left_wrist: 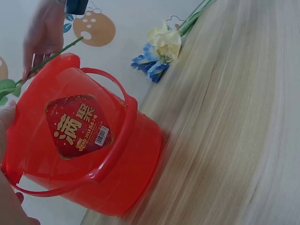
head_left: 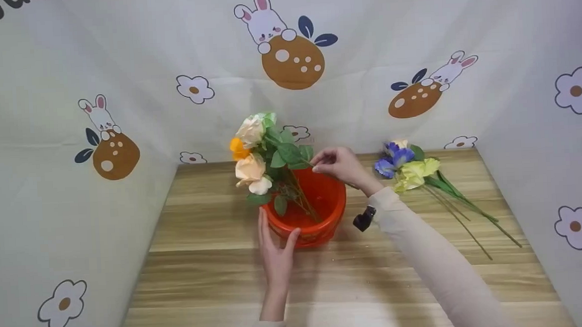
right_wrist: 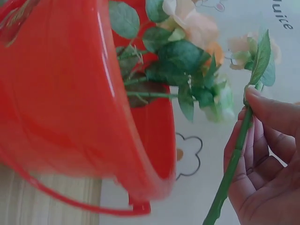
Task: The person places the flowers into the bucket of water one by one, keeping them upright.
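My right hand (head_left: 340,167) is raised over the right rim of a red plastic bucket (head_left: 336,216). Its thumb and fingertips pinch the green stem (right_wrist: 236,157) of a peach rose (right_wrist: 241,49). The stem's lower end points past the bucket's right side. My left hand (head_left: 276,251) rests against the bucket's front left, fingers straight along the outside and thumb by the rim. Peach roses (head_left: 250,169), an orange flower (head_left: 239,148) and green leaves lean over the bucket's left side, with several stems (head_left: 303,198) reaching down inside.
Right of the bucket, a blue-purple flower (head_left: 395,158) and a yellow flower (head_left: 417,174) lie on the wooden table (head_left: 202,278), long stems toward the front right. A printed cloth (head_left: 145,51) encloses the back and sides. The bucket's handle (left_wrist: 124,136) hangs down its side.
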The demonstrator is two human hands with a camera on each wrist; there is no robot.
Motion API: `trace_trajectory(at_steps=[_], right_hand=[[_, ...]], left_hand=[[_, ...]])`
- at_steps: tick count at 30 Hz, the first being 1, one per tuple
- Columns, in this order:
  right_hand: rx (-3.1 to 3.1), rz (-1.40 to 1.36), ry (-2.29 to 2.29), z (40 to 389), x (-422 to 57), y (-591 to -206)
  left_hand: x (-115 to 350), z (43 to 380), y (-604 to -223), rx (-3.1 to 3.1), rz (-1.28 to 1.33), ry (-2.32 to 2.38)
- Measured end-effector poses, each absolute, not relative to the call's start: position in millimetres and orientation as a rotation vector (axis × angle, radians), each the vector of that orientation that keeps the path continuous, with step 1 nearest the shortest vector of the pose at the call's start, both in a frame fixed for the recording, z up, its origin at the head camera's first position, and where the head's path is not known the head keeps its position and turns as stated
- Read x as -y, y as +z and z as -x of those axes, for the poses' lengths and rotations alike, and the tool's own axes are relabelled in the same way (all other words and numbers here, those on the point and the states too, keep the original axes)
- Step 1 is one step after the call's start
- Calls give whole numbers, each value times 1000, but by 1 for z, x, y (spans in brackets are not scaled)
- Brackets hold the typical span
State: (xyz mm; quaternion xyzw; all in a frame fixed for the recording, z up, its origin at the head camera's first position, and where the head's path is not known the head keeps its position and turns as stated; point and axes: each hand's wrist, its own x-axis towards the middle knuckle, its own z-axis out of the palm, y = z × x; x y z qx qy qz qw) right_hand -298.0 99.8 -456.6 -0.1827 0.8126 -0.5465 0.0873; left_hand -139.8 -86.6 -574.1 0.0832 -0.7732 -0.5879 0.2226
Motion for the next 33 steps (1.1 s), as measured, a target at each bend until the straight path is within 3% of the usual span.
trace_trajectory(at_steps=[15,33], right_hand=[[-2398,533,-1788,297,-47,-464],[-2511,454,-1525,289,-37,-518]], left_hand=[[86,144,-570,2135,-250,-1633],[89,140,-576,2164,-241,-1621]])
